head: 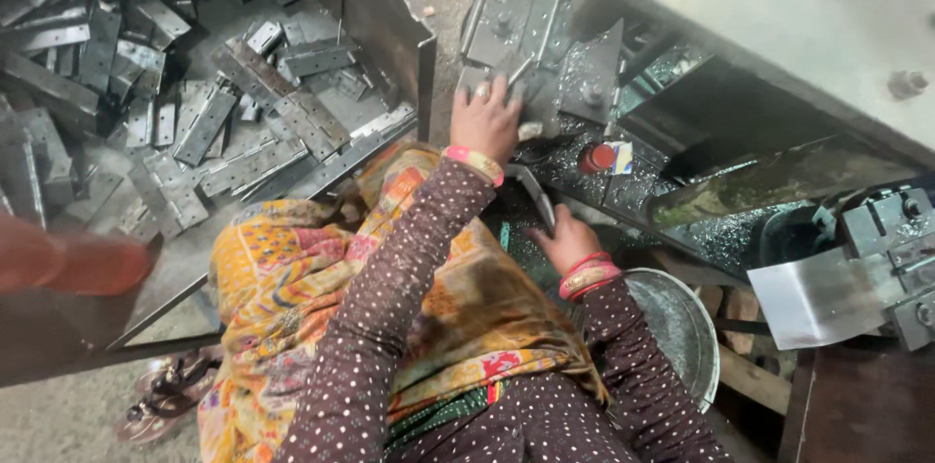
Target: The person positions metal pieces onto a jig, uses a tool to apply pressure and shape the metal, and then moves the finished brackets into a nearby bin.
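Observation:
My left hand point(484, 119) reaches forward, its fingers curled over a grey metal hinge plate point(516, 74) at the near edge of a small stack of such plates. More plates point(511, 20) lie just beyond it on the dark oily machine bed point(623, 185). My right hand point(565, 241) is lower and closer to me. It grips the bottom end of a bent metal strip point(534, 195) that rises toward my left wrist. Both arms wear dotted maroon sleeves and pink bangles, and a patterned orange cloth point(292, 278) covers my lap.
An open steel bin point(385, 30) at the left holds several loose hinge plates point(243, 122). A round metal bowl point(682, 327) sits by my right elbow, a red-capped item point(599, 158) on the bed, and a press part with a steel sheet point(828, 293) at the right. A sandal point(166, 395) lies on the floor.

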